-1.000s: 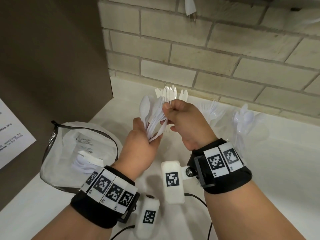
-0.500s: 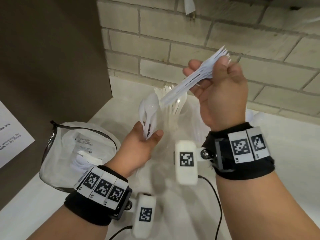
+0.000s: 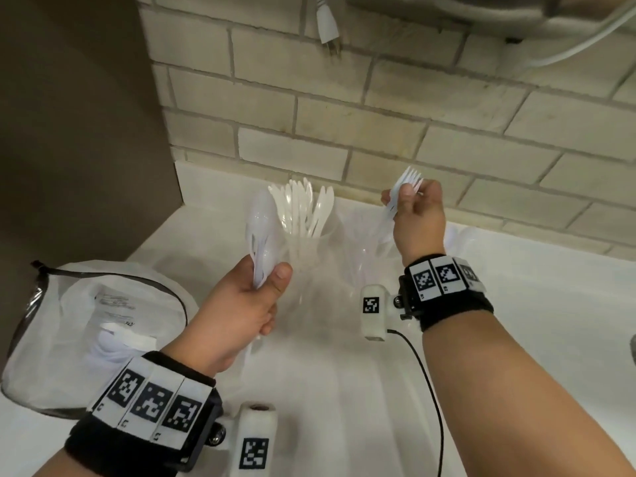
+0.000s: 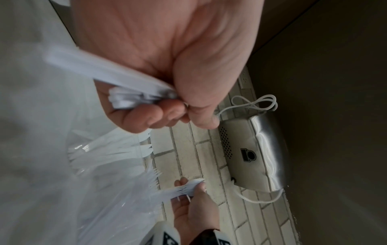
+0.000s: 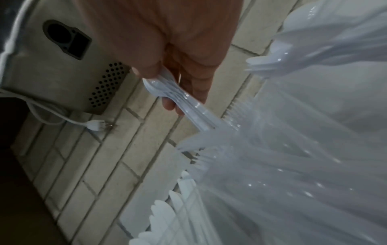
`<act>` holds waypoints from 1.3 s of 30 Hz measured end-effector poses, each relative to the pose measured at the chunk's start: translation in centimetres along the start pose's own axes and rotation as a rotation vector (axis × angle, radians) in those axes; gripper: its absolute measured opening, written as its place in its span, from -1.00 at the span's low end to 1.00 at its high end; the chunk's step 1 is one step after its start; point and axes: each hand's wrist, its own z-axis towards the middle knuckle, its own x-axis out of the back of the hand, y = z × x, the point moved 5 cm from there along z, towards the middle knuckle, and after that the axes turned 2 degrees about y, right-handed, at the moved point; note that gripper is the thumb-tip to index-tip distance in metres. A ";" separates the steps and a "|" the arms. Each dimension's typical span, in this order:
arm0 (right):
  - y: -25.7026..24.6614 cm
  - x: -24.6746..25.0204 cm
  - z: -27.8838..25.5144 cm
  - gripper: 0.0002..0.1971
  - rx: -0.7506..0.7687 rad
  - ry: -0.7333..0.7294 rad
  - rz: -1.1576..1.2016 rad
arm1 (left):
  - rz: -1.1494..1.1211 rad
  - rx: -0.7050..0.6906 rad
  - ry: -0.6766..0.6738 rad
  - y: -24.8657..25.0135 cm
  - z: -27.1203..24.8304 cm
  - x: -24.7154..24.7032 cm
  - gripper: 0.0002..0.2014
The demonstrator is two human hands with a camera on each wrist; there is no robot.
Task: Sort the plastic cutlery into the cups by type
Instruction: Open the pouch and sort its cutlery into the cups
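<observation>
— Lowered since a moment ago, the right hand [image 3: 418, 220] pinches a fan of thin white forks [image 3: 402, 191] over the clear cup [image 3: 364, 249]?
— Yes. Nearer, the left hand [image 3: 241, 304] grips glossy spoons [image 3: 261, 232] (bowls up); ribbed knives [image 3: 303, 208] stand in a cup on the smooth table [image 3: 516, 304] beyond.

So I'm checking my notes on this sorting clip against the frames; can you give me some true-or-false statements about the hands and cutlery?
1. The right hand grips a bunch of white plastic forks. True.
2. The left hand is empty. False: it holds a bunch of white plastic spoons.
3. White plastic knives stand in a clear plastic cup by the brick wall. True.
4. The clear zip pouch lies to the right of both hands. False: it lies on the left.
</observation>
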 end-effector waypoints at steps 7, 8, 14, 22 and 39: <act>2.3 0.6 0.0 -0.71 -0.126 -0.054 -0.117 | -0.016 0.038 -0.044 -0.4 -0.2 -0.5 -0.66; 2.0 0.7 0.0 -0.72 -0.122 -0.043 -0.095 | -0.017 0.041 -0.044 -0.4 -0.2 -0.5 -0.66; -1.6 -0.4 -1.9 -0.90 -0.056 -0.125 0.000 | -0.048 0.060 -0.094 -0.8 0.0 -1.0 -0.58; -6.8 -4.0 -10.0 -0.27 -0.015 -0.901 0.219 | -0.145 0.173 -0.379 -0.9 -0.7 -2.8 -0.54; -4.9 -3.6 -12.1 -0.76 -0.135 -0.769 0.154 | 0.382 -0.029 -0.370 -0.7 -0.6 -4.1 -0.89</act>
